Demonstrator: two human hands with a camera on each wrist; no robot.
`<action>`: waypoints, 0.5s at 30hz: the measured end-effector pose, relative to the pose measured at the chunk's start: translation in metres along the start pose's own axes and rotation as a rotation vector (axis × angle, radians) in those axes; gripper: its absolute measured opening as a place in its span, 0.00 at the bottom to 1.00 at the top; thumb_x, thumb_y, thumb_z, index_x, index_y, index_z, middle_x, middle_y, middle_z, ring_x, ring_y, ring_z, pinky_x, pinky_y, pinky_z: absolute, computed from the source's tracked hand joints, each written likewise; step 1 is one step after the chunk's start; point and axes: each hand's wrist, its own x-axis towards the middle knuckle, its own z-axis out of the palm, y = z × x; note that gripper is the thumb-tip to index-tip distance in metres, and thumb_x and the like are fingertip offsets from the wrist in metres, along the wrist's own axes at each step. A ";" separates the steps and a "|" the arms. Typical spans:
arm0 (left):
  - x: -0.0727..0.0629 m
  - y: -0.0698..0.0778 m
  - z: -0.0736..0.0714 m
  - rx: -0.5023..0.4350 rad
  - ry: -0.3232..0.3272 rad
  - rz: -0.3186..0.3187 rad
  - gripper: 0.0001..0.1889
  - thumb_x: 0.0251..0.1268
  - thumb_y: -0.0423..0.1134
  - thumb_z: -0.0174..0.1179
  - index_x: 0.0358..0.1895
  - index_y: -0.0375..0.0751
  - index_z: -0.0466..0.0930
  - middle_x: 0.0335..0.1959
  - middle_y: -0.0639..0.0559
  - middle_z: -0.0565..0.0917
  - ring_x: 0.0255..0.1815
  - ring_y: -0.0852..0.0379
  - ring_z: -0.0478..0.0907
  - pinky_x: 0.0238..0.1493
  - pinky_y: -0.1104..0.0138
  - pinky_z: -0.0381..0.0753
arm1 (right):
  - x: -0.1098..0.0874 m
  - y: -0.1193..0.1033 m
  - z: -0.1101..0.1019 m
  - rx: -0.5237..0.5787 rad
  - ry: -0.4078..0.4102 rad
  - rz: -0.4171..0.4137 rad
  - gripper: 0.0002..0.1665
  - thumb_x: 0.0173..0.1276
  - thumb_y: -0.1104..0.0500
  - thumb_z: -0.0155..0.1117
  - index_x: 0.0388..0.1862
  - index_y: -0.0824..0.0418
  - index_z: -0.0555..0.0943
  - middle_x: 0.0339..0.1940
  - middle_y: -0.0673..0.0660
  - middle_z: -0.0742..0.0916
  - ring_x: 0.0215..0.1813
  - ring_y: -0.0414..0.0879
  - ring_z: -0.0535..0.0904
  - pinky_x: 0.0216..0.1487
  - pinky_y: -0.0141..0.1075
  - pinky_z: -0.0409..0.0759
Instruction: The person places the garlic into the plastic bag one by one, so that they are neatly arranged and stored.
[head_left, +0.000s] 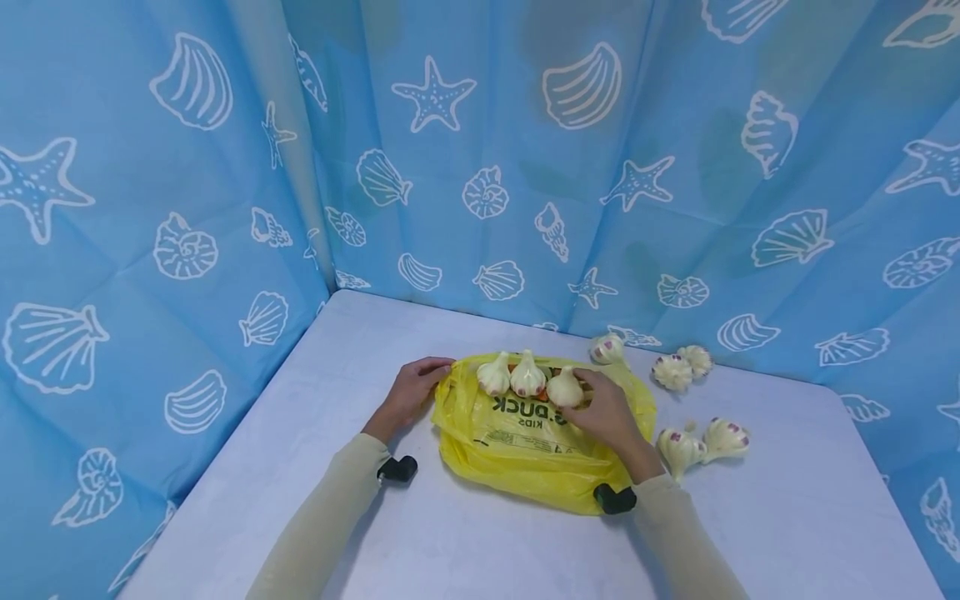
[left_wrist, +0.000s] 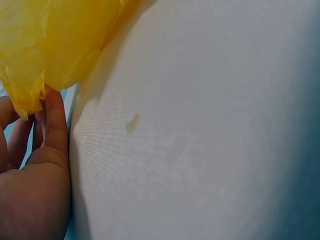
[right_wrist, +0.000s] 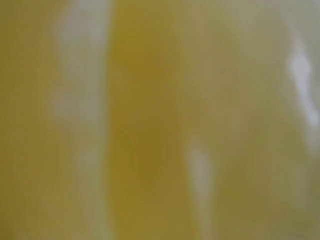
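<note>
A yellow plastic bag (head_left: 517, 467) with dark printed lettering lies flat across the middle of the table. My left hand (head_left: 412, 392) pinches its left edge; in the left wrist view a gathered corner of the bag (left_wrist: 65, 45) sits between thumb and fingers. Two white garlic bulbs, the left one (head_left: 493, 375) and the middle one (head_left: 528, 375), rest side by side on the bag. Just right of them my right hand (head_left: 606, 408) grips a third garlic bulb (head_left: 565, 388) over the print. Blurred yellow plastic (right_wrist: 150, 120) fills the right wrist view.
Another garlic bulb (head_left: 607, 348) sits at the bag's back right edge. Further right lie a back pair of garlic bulbs (head_left: 672, 373) and a nearer pair (head_left: 681, 451), beside my right forearm. A blue shell-print curtain (head_left: 480, 242) hangs behind and left of the white table (head_left: 810, 500).
</note>
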 end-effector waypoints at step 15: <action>0.001 -0.001 -0.001 0.008 -0.001 0.002 0.12 0.72 0.43 0.57 0.54 0.50 0.82 0.55 0.54 0.80 0.54 0.55 0.77 0.59 0.65 0.76 | 0.004 -0.001 0.004 -0.015 0.059 -0.007 0.38 0.56 0.52 0.76 0.63 0.64 0.74 0.56 0.62 0.79 0.52 0.55 0.78 0.49 0.48 0.82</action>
